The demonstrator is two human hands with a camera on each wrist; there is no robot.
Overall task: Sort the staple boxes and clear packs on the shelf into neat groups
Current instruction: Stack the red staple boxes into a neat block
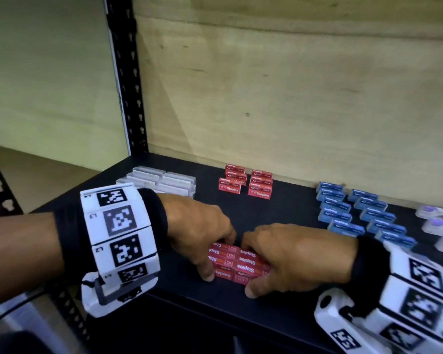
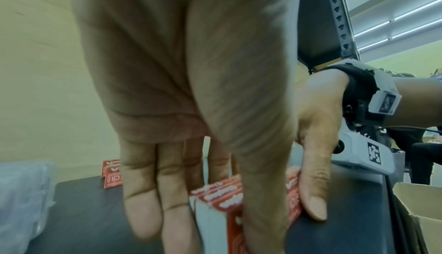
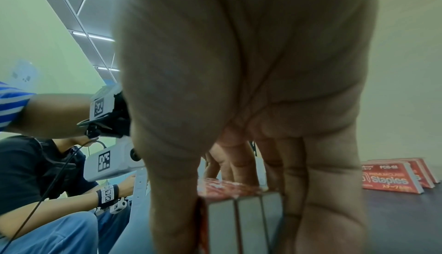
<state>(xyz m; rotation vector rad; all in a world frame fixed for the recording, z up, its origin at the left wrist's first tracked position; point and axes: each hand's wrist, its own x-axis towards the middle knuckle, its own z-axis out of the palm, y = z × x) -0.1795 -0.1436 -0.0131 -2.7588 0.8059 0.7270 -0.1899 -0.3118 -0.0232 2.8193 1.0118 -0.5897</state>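
Both hands grip one small block of red staple boxes (image 1: 237, 261) near the front edge of the shelf (image 1: 292, 297): the left hand (image 1: 202, 231) holds the left end, with its thumb on the front face and its fingers over the back, and the right hand (image 1: 287, 254) holds the right end in the same way, so the block is squeezed between them. From the left wrist view the boxes (image 2: 229, 193) stand side by side and tight together. The step in hand, I judge, is to press this block square and bring it to the other red boxes (image 1: 246, 183), which stand in two short rows toward the back edge, between the clear packs (image 1: 161, 181) at the back left corner and the blue boxes (image 1: 358, 213) on the right. To do it well, the pressure from both ends should stay even, so that no middle box pops up. It is probably better to slide the block along the shelf than to lift it high. It should arrive parallel to the red rows and just beside them, not pushing them out of line.
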